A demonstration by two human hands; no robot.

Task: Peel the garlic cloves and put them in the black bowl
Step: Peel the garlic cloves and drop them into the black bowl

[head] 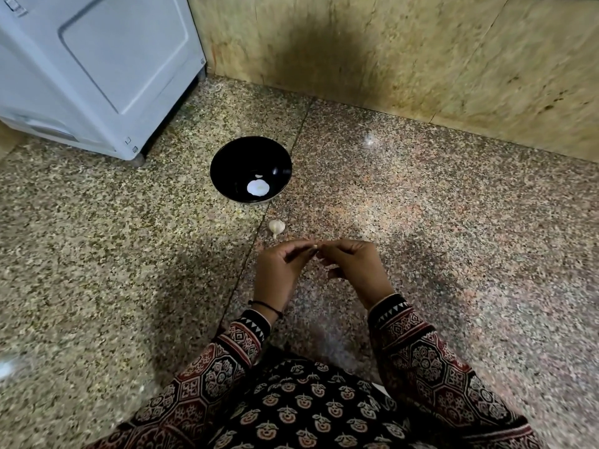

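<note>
The black bowl (233,157) stands on the speckled stone floor (421,222), far of the hands and a little to the left, near the corner of a white appliance (97,66). In the bowl's near side lies a small pale piece (259,176), seemingly a peeled clove, and just near of it a round white patch (257,187); whether that is a thing or a gleam of light cannot be told. A garlic bulb (276,226) lies on the floor between the bowl and the hands, apart from both.

The left hand (280,270) and the right hand (353,267) meet at their fingertips above the floor, both pinching one small garlic clove (315,246), of which only a pale tip shows. Patterned sleeves (418,351) cover both forearms. A tan stone wall (389,53) runs along the far side.
</note>
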